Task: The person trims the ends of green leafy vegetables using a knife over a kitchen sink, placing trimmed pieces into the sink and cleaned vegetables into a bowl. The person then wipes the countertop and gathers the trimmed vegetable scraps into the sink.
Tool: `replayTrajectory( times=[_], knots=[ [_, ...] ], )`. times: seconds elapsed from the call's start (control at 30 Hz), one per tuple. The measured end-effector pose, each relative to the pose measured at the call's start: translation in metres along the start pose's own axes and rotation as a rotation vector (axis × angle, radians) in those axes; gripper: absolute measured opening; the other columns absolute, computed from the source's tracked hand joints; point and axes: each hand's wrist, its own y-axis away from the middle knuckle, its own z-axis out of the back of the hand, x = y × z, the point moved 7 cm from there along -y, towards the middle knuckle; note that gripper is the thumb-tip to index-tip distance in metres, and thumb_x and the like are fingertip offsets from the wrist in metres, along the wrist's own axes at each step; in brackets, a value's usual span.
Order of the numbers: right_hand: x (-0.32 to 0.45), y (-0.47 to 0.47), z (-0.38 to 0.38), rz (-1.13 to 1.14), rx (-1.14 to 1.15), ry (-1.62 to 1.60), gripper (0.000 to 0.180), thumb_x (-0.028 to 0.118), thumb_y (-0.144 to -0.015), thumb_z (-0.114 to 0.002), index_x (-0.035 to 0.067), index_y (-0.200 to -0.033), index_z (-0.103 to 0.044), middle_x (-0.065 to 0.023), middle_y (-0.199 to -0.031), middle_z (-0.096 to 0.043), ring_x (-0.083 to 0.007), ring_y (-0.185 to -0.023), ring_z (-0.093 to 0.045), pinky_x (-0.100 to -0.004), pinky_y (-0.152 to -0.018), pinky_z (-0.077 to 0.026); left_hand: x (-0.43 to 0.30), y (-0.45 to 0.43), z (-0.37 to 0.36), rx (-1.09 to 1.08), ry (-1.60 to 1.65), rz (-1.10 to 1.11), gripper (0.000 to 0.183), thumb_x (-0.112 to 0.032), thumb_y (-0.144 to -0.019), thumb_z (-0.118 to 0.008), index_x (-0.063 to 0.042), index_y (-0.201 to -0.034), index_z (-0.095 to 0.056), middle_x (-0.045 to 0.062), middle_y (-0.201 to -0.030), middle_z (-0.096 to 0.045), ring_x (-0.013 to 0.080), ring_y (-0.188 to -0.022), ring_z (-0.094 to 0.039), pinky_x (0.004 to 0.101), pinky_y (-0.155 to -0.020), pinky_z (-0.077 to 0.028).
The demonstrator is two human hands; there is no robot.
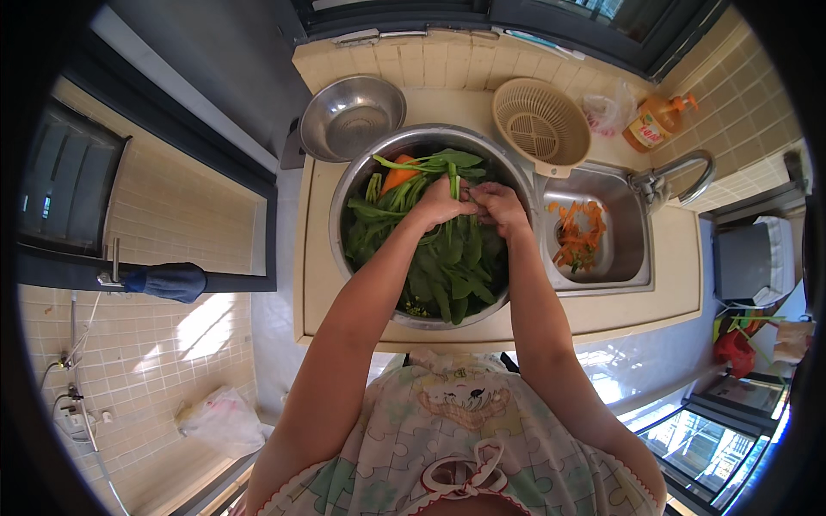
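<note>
A large metal basin (342, 213) stands in front of me, filled with leafy green vegetables (381, 258) that have long stalks and a few yellow buds. Among the stalks at the far left side lies a peeled carrot (399, 174), partly covered. My left hand (444, 203) grips a bunch of green stalks (454, 187) over the middle of the basin, the leaves hanging toward me. Close against it, my right hand (498, 203) has its fingers bent at the same bunch. What sits between the right fingertips is hard to make out.
Right of the basin, a steel sink (619, 251) holds orange peelings (577, 232) under a curved faucet (677, 171). Behind stand a metal bowl (355, 119), a beige plastic colander (542, 122), a plastic bag (610, 109) and an orange pump bottle (655, 126). Knives (381, 35) lie on the ledge.
</note>
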Motion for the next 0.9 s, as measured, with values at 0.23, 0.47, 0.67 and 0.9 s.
replayTrajectory(
  times=[0.23,0.47,0.67,0.9],
  knots=[
    [0.009,-0.010,0.004,0.428,-0.137,0.576,0.018,0.016,-0.083,-0.065,-0.001,-0.087,-0.065,-0.0107,-0.070,-0.066,-0.0239,-0.063,-0.063,-0.0369,-0.059,-0.047,0.004,0.004,0.001,-0.042,0.034,0.001,0.037,-0.004,-0.077,-0.069,0.006,-0.109,-0.054,0.014,-0.088,-0.065,0.0238,-0.082,-0.065,0.0357,-0.072,-0.052],
    [0.008,-0.006,-0.009,0.579,-0.244,0.904,0.017,0.011,-0.079,-0.056,-0.003,-0.086,-0.062,-0.0287,-0.082,-0.060,-0.0465,-0.084,-0.058,-0.0503,-0.072,-0.048,-0.012,0.011,-0.016,-0.304,-0.457,-0.173,0.027,-0.014,-0.078,-0.063,0.005,-0.096,-0.056,0.029,-0.090,-0.062,0.0463,-0.090,-0.059,0.0492,-0.078,-0.049],
    [0.016,-0.003,-0.010,0.604,-0.310,0.856,0.021,0.015,-0.086,-0.055,-0.005,-0.090,-0.062,-0.0269,-0.084,-0.064,-0.0422,-0.079,-0.063,-0.0479,-0.070,-0.050,0.004,0.011,-0.004,-0.327,-0.295,-0.140,0.031,-0.011,-0.082,-0.063,0.005,-0.108,-0.056,0.020,-0.085,-0.064,0.0297,-0.079,-0.066,0.0403,-0.071,-0.051],
    [-0.002,-0.005,-0.011,0.111,-0.063,0.007,0.027,0.024,-0.094,-0.057,0.000,-0.104,-0.063,-0.0059,-0.089,-0.065,-0.0143,-0.076,-0.060,-0.0292,-0.069,-0.049,-0.013,0.023,-0.003,0.012,0.145,-0.062,0.057,-0.010,-0.085,-0.066,-0.001,-0.135,-0.041,0.005,-0.109,-0.061,0.0121,-0.102,-0.057,0.0297,-0.087,-0.047]
  ],
)
